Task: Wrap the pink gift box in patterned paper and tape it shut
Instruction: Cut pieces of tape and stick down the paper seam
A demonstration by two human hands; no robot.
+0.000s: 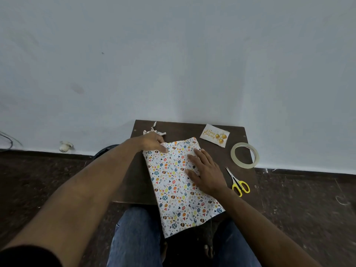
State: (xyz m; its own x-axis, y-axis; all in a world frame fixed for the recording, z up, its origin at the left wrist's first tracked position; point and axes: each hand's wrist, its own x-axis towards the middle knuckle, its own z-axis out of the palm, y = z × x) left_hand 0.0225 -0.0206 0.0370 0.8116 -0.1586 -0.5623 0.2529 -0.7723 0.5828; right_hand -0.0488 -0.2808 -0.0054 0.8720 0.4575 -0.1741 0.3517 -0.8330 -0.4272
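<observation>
Box fully cloaked in egg-patterned paper

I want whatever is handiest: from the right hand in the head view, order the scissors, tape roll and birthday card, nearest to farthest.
From the right hand:
1. Scissors, just to its right.
2. Tape roll, farther right, toward the wall.
3. Birthday card, at the table's far edge.
</observation>
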